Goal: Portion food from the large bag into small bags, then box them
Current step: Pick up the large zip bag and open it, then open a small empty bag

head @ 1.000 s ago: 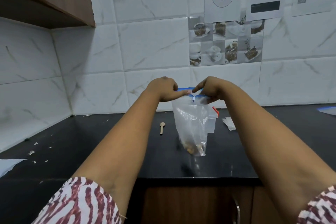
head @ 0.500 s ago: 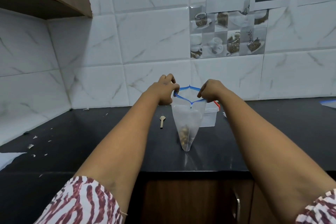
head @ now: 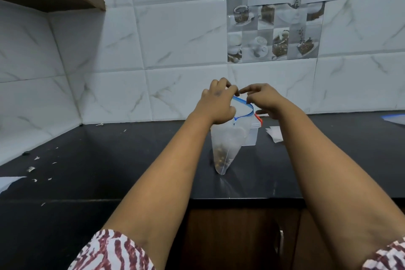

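Straight ahead, two bare forearms reach out over a glossy black stone countertop [head: 131, 160] toward a clear plastic zip bag with a blue seal strip [head: 228, 149]. That bag stands upright with its pointed bottom corner touching the counter, and a small heap of brown food pieces sits low inside it. Its mouth is open, the blue strip curving in a loop. The left hand [head: 217, 105] grips the left side of the mouth, fingers curled over the strip. The right hand [head: 263, 101] pinches the right side of the strip between thumb and fingertips. Just behind the bag, partly hidden by it, sits a clear plastic box with a red clip [head: 252, 131]. To the right lie white paper scraps [head: 275, 133]. White marbled wall tiles [head: 175, 39] rise behind the counter. Red-and-white patterned sleeves [head: 109, 252] show at the bottom edge.
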